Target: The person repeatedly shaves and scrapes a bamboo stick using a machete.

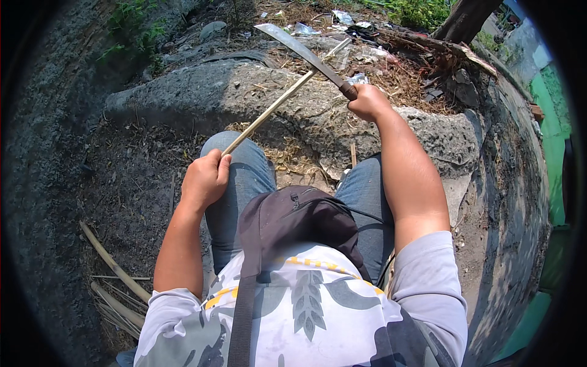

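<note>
My left hand [208,174] is closed round the near end of a long, pale strip of split wood or bamboo [272,109], which slants up and away to the right. My right hand [369,103] grips the dark handle of a machete [299,50] with a curved metal blade. The blade points up and to the left, and it crosses the strip near its far end. Whether the edge touches the strip or passes just over it, I cannot tell.
A long, rough stone block [183,92] lies across in front of my knees. Beyond it are dry straw and litter [367,52], with a tree trunk [468,21] at the far right. Several split poles [116,263] lie at my left. A dark bag [299,223] rests on my lap.
</note>
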Demonstrator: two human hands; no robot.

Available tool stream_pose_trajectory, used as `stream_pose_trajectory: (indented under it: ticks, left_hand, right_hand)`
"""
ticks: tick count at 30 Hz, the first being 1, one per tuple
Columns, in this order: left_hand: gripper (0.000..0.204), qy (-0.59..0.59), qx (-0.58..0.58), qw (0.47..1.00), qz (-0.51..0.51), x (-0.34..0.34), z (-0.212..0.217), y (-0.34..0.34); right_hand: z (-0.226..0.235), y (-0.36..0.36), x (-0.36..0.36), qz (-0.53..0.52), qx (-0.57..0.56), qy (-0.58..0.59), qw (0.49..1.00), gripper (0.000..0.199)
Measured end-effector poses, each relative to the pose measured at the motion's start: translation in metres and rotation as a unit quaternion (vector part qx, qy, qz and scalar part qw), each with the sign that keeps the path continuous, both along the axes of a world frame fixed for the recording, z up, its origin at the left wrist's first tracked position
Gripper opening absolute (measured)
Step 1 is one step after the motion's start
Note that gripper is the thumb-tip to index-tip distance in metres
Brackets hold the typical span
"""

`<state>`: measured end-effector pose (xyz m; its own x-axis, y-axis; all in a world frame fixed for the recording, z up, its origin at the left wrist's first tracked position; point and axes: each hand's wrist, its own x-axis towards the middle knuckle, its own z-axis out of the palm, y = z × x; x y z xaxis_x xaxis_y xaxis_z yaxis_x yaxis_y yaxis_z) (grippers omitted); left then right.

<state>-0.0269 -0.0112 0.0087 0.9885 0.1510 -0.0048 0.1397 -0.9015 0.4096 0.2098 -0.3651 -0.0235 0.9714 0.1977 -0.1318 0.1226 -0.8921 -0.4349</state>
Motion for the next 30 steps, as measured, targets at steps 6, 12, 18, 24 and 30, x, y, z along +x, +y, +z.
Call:
stream_pose_trajectory:
  ticks: [6,12,18,24,30]
  left_hand:
    - [0.032,-0.034,-0.026,0.999,0.005,0.001,-0.008,0.0]
    - [0.032,-0.033,-0.015,0.999,0.008,0.001,-0.006,-0.001]
    - [0.032,-0.024,-0.014,1.0,0.005,-0.001,-0.005,0.0]
    - [0.032,-0.027,0.011,1.0,-0.009,-0.002,-0.005,-0.001]
    - [0.031,-0.032,-0.003,0.999,-0.01,0.002,-0.006,-0.001]
  right_hand:
    - [0.019,0.022,-0.009,0.107,0.035,0.049,0.992,0.029]
    - [0.033,0.032,-0.021,0.176,-0.037,0.007,0.984,0.029]
    - [0.007,0.017,0.0,0.096,-0.084,-0.023,0.992,0.03]
    - [0.001,-0.018,0.011,0.019,0.04,0.006,0.999,0.027]
    - [0.027,0.021,-0.016,0.108,0.01,0.052,0.993,0.026]
